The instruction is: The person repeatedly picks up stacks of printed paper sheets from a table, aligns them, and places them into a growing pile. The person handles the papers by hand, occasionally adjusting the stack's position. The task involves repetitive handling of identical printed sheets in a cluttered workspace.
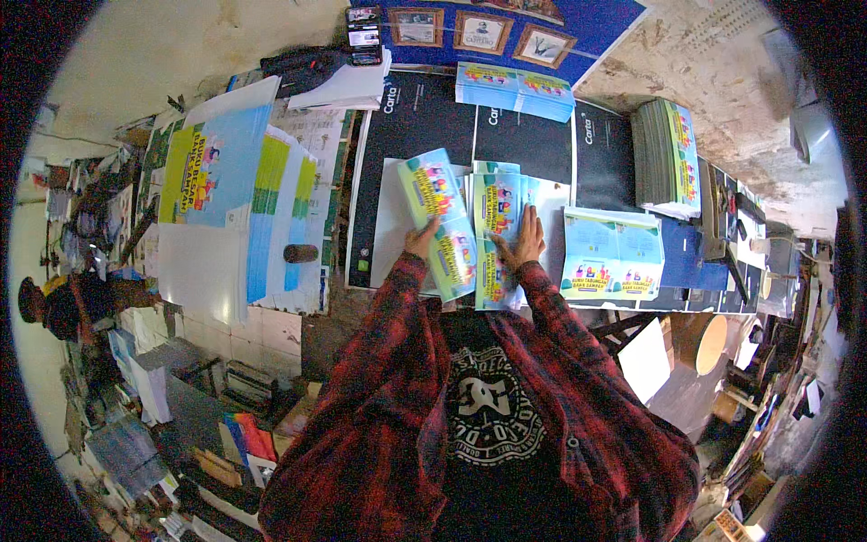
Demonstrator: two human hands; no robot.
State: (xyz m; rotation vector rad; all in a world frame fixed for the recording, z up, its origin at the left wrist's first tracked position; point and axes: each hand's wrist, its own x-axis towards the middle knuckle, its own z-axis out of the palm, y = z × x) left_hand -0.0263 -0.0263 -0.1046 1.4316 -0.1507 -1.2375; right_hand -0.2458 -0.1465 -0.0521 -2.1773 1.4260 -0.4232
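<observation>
In the head view, two bare hands are at work near the middle of the frame. The left hand (pixel 421 238) is on the left edge of a slanted cover sheet (pixel 456 257), which is blue, green and yellow with little cartoon people. Its fingers are bent close together at the edge, but I cannot tell if they pinch the sheet or just rest on it. The right hand (pixel 528 242) lies flat, with its fingers long and its thumb out to the side. It touches a straight pile of cover sheets (pixel 492 194), just right of the slanted one. White paper (pixel 391 199) pokes out from under them, on a black tabletop (pixel 524 144).

Right of the middle lies a wide cover sheet (pixel 612 257). More are in a low pile (pixel 515 86) at the top and a tall stack (pixel 664 158) at the upper right. Big printed sheets (pixel 208 172) fill the upper left, with a brown roll (pixel 301 253) by them. Three framed pictures (pixel 483 33) are at the top, against a blue board (pixel 605 23). Red and black plaid sleeves (pixel 361 361) come up from the bottom. A person in dark clothes (pixel 68 303) is at the far left.
</observation>
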